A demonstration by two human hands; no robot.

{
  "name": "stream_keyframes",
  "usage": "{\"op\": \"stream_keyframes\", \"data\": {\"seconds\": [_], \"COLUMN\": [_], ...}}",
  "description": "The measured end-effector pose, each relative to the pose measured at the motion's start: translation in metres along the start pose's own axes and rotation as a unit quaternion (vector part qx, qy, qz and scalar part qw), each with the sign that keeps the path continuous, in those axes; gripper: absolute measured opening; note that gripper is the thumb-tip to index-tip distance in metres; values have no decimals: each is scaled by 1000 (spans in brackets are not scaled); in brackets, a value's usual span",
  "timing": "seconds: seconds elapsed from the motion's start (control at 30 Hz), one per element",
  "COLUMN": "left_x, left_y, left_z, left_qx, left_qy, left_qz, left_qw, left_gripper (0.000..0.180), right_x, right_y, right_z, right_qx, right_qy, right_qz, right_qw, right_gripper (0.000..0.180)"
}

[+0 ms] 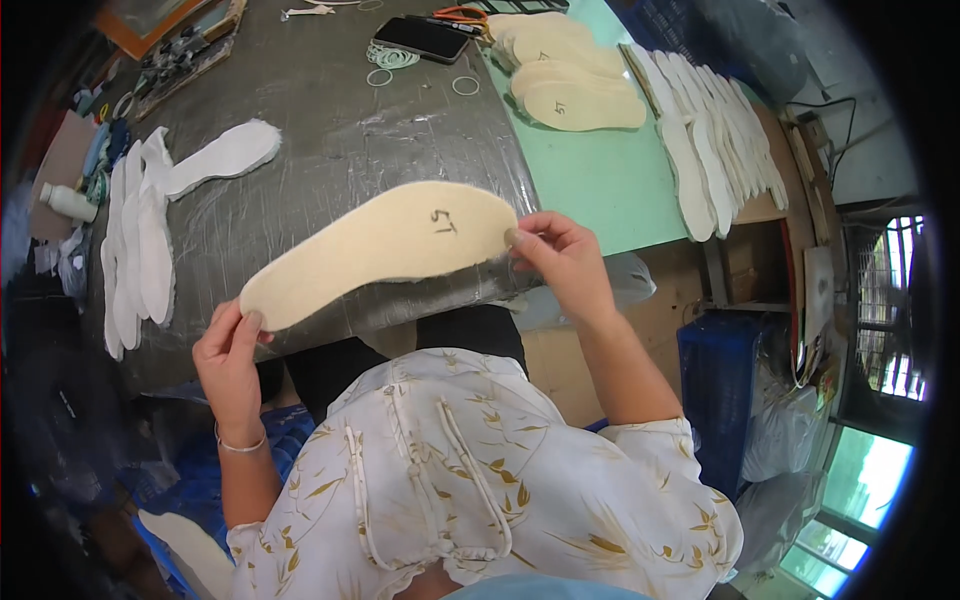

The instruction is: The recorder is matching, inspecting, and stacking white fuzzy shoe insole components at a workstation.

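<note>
A cream shoe insole (370, 245) with a handwritten mark near its wide end is held up over the table's near edge. My left hand (230, 345) pinches its narrow end between thumb and fingers. At the opposite, wide end, my right hand (562, 258) grips the edge, thumb on top. Left of it, one white fluffy insole (225, 158) lies on the table beside a row of several white insoles (140, 240). Stacked cream insoles (580, 95) rest on the green mat at the back right.
The dark table (330, 130) bears a phone (420, 38), rubber bands (392, 57) and orange-handled scissors (462, 14). A green mat (600, 185) borders a row of upright-leaning insoles (690, 165) at right. A white bottle (68, 202) lies far left. Blue crates (715, 400) stand below.
</note>
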State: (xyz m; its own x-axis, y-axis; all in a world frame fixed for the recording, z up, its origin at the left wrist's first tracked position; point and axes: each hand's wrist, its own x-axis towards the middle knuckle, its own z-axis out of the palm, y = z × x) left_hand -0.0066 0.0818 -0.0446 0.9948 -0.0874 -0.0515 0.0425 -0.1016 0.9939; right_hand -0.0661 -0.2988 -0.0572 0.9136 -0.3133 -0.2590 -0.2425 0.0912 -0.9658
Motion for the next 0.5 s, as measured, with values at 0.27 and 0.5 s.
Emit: {"op": "stream_keyframes", "data": {"seconds": [0.27,0.5], "left_x": [3,25], "left_y": [-15,-4], "left_z": [-33,-18], "left_qx": [-51,-34], "left_qy": [25,47], "left_qz": [-155,-198], "left_qw": [986,978], "left_gripper": [12,14], "right_x": [1,28], "right_y": [51,61], "right_z": [8,6], "right_qx": [2,-6], "right_qy": [-38,-23], "right_qz": [50,61], "right_qw": [998,998], "right_gripper": [18,21]}}
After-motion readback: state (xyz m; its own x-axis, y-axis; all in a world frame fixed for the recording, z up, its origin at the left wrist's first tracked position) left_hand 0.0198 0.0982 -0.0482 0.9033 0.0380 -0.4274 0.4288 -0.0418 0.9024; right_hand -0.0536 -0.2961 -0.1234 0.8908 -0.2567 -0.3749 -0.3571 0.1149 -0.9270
